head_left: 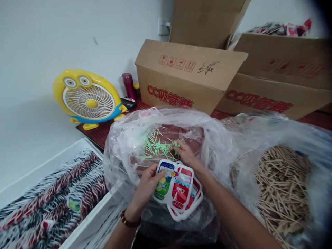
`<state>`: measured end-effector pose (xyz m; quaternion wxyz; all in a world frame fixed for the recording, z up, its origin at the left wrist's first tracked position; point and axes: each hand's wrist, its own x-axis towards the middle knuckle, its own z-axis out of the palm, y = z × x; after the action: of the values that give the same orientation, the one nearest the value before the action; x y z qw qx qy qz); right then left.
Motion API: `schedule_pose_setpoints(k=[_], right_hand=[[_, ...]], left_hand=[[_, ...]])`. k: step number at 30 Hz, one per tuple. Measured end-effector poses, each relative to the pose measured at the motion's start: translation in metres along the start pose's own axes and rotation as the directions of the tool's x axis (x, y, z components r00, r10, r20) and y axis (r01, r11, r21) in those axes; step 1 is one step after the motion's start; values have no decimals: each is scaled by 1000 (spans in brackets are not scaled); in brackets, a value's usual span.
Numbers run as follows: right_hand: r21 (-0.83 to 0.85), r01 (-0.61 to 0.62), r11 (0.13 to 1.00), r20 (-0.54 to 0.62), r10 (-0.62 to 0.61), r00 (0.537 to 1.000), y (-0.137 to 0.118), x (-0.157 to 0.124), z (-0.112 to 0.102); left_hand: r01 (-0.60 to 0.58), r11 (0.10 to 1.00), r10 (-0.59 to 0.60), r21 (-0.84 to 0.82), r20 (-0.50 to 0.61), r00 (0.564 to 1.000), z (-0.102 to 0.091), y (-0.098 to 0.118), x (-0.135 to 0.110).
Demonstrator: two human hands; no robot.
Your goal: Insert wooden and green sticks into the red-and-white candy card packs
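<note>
My left hand (151,183) grips a small fanned stack of soda-shaped packets; the top packet (178,188) shows a green Sprite half and a red Cola half. Above the stack, my right hand (185,154) reaches into an open clear plastic bag (116,138). Its fingers are closed on a few thin green sticks (177,148). More loose green sticks (157,145) lie scattered in the bag, just left of those fingers. The lower packets are partly covered by the top one.
A white bin (85,141) at left holds rows of packed packets (52,193). At right, another plastic bag (319,148) contains many brown sticks (284,186). Behind stand a yellow fan (92,103), a maroon bottle (128,86) and cardboard boxes (181,79).
</note>
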<state>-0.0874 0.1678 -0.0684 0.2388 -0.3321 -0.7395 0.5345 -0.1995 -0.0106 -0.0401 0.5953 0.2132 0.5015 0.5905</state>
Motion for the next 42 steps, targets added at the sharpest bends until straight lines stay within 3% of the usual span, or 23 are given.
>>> schedule_pose_setpoints(k=[9, 16, 24, 28, 31, 33, 35, 38, 40, 42], right_hand=[[71, 35, 997, -100, -28, 995, 10, -5, 3], [20, 87, 996, -192, -82, 978, 0, -5, -1], [-17, 82, 996, -151, -84, 985, -3, -2, -7], [28, 105, 994, -173, -99, 980, -2, -14, -7], [44, 96, 994, -117, -90, 989, 0, -25, -4], [103, 76, 992, -115, -64, 991, 1, -27, -1], [233, 57, 971, -182, -14, 983, -1, -25, -1], [475, 51, 879, -262, 85, 961, -15, -24, -7], [596, 18, 803, -208, 132, 969, -29, -30, -14], [592, -42, 805, -109, 132, 985, -44, -43, -21]], left_hand=[[-63, 995, 69, 73, -82, 994, 0, -7, 2], [-42, 987, 50, 155, -45, 998, 5, -8, -5], [-15, 980, 17, 197, -11, 1000, 7, -11, -8], [-23, 978, 26, 206, -11, 1000, 6, -13, -6], [-23, 975, 30, 223, -30, 999, 4, -14, -3], [-21, 976, 31, 215, -44, 999, 4, -13, -2], [-7, 980, 18, 199, -50, 999, 5, -12, -3], [42, 982, -35, 186, -43, 998, 7, -8, -5], [73, 982, -69, 175, -28, 997, 8, -5, -5], [90, 983, -90, 162, -7, 996, 9, -3, -3]])
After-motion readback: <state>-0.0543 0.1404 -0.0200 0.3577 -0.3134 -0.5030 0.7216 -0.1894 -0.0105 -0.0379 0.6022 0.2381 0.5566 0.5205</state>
